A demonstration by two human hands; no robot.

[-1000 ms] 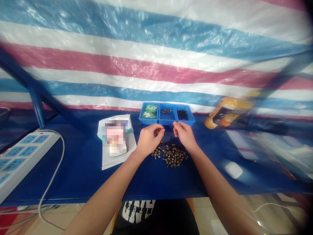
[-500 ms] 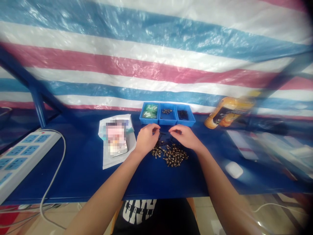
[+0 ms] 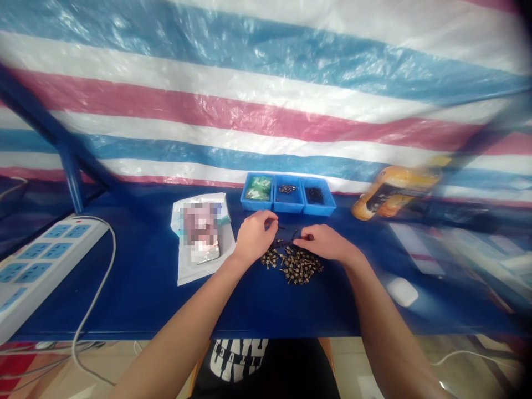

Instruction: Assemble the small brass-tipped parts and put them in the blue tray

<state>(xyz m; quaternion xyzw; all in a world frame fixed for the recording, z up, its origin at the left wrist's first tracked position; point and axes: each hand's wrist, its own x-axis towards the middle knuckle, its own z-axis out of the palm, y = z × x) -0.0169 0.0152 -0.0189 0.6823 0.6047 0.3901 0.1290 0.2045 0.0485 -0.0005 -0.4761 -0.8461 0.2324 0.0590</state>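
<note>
My left hand (image 3: 254, 237) hovers just above the far edge of a pile of small brass-coloured threaded parts (image 3: 293, 268), its thumb and fingers pinched close together. My right hand (image 3: 322, 243) lies lower, fingertips pointing left toward thin dark pieces (image 3: 287, 239) scattered between both hands. Whether either hand grips one of these is too small to tell. Beyond my hands stands a blue tray with three compartments (image 3: 288, 206), holding green packets (image 3: 258, 187), small screws (image 3: 286, 189) and black parts (image 3: 314, 195).
A smartphone (image 3: 206, 254) lies on a white packet (image 3: 203, 271) left of my hands. A power strip (image 3: 41, 260) and its white cable sit at the far left, with an orange bottle (image 3: 394, 191) and white mouse (image 3: 402, 292) at the right, on a blue tabletop (image 3: 137, 299).
My right hand has slid lower and to the right, flattening toward the pile, and its fingers have moved apart from the left hand. My left hand has barely shifted.
</note>
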